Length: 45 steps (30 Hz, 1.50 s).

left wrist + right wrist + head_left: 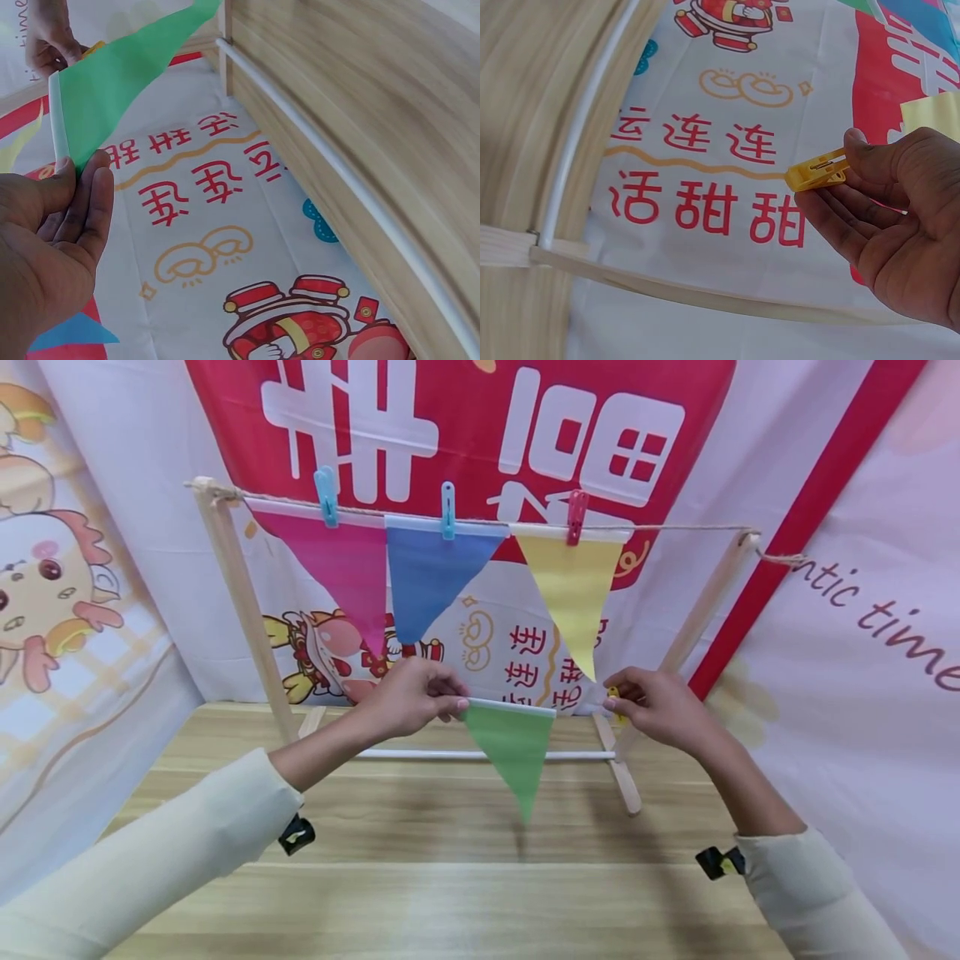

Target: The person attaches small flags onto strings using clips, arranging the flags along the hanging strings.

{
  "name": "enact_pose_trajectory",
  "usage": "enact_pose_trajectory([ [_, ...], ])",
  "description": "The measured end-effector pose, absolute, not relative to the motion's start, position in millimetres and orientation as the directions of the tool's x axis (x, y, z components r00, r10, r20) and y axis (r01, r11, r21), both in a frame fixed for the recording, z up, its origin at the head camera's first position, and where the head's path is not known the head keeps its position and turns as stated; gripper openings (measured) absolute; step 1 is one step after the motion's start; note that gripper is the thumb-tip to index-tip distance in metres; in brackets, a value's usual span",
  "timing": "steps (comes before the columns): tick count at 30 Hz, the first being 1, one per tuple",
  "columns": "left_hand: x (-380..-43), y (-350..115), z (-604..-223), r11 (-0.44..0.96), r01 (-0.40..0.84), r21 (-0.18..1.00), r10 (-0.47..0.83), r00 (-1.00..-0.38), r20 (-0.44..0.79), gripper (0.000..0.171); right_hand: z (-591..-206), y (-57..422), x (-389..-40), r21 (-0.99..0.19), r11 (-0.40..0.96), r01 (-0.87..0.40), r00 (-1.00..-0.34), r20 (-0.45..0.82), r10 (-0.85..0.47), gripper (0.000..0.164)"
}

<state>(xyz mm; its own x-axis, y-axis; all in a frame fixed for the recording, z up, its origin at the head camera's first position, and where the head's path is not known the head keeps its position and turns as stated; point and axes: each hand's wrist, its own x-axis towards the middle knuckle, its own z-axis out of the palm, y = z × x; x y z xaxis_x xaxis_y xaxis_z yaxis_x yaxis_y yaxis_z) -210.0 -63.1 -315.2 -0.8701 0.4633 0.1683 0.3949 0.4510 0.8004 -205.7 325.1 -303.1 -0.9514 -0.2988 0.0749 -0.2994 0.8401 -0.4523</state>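
A green triangular pennant (514, 748) hangs point down from my left hand (411, 697), which pinches its white top edge at the left corner. My right hand (660, 706) holds a yellow clothespin (817, 171) between thumb and fingers, a short way right of the pennant. Above both hands a twine line (667, 527) runs between two wooden posts. On it hang a pink pennant (341, 556) and a blue pennant (435, 568), each under a light blue clothespin, and a yellow pennant (573, 585) under a red clothespin (577, 517).
The wooden stand has a left post (251, 618), a right post (705, 610), a white crossbar (420, 754) low between them, and a flat foot (622, 777) on the wood-grain table (420, 893). A printed red and white cloth (465, 410) hangs behind.
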Motion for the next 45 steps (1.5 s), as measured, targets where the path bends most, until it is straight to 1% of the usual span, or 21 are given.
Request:
enact_pose_trajectory([
  [9,-210.0,-54.1,-306.5,0.440,0.402,0.803,0.478,-0.862,0.169,0.006,-290.5,324.7,-205.7,-0.449,0.837,-0.312,-0.949,0.099,-0.301,0.037],
  [17,-211.0,-48.0,-297.4,0.440,0.407,0.801,0.480,-0.860,0.173,0.012,-271.9,323.7,-207.6,-0.439,0.846,-0.303,-0.952,0.109,-0.285,0.040],
  [22,-213.6,-44.5,-295.0,0.438,0.412,0.799,0.472,-0.862,0.186,0.013,-260.7,320.2,-206.9,-0.446,0.839,-0.313,-0.950,0.132,-0.284,0.039],
  [30,-216.5,-35.8,-291.1,0.364,0.414,0.834,0.480,-0.851,0.213,0.015,-245.0,318.2,-206.5,-0.459,0.826,-0.327,-0.945,0.181,-0.273,0.041],
  [34,-219.3,-31.8,-286.6,0.359,0.394,0.846,0.464,-0.862,0.204,0.016,-237.5,315.8,-205.5,-0.476,0.816,-0.328,-0.944,0.196,-0.265,0.039],
  [39,-222.4,-24.3,-278.3,0.352,0.393,0.850,0.446,-0.869,0.217,0.016,-228.6,315.0,-203.2,-0.472,0.812,-0.344,-0.936,0.245,-0.255,0.040],
  [45,-225.2,-15.4,-269.8,0.295,0.392,0.871,0.430,-0.869,0.246,0.020,-220.2,318.6,-200.3,-0.469,0.809,-0.355,-0.922,0.318,-0.221,0.042],
])
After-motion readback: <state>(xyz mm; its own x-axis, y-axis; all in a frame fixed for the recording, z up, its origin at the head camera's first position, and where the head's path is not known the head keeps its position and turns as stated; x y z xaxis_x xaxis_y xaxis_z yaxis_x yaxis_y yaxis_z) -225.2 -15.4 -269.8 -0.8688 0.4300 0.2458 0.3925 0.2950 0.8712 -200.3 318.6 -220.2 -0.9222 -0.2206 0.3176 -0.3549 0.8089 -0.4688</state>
